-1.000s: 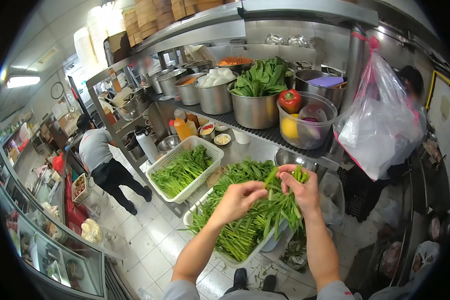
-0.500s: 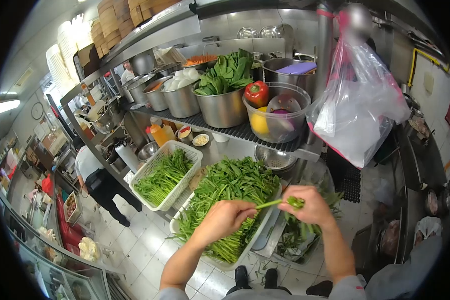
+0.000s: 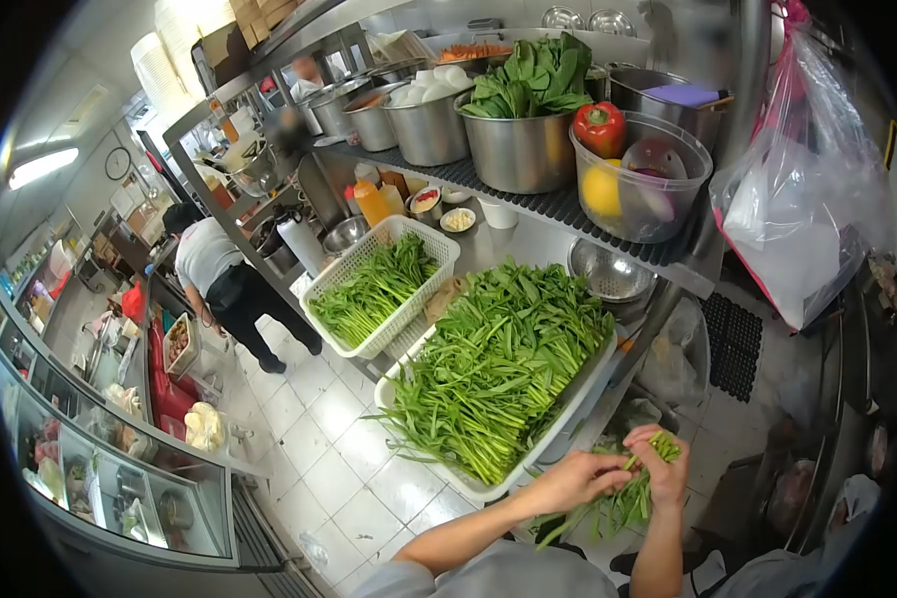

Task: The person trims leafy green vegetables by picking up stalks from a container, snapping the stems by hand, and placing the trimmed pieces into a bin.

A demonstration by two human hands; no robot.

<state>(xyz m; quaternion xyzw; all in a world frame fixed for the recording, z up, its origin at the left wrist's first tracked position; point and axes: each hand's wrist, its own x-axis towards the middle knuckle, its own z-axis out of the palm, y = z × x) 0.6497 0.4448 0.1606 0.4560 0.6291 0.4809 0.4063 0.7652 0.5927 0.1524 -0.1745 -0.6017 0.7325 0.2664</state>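
Note:
My right hand [image 3: 662,470] is closed round a bunch of leafy green stems [image 3: 623,506], cut ends up and leaves hanging down. Close against it, my left hand [image 3: 586,479] has its fingers pinched at the stems of that bunch; exactly which stems it grips is partly hidden. To the left of both hands, a large white tub [image 3: 476,492] is piled with long-stemmed greens [image 3: 508,369]. A smaller white slatted basket [image 3: 369,341] behind it carries more of the same greens [image 3: 374,297].
Above the counter, a shelf holds a steel pot of leaves [image 3: 521,154] and a clear plastic bucket [image 3: 648,219] with a red pepper [image 3: 600,130]. A plastic bag [image 3: 797,209] hangs at right. Another person [image 3: 219,269] stands at left on the tiled floor [image 3: 354,498].
My hands have come together and moved down and right, away from the tub. Earlier a stem was stretched between them. The view has turned left.

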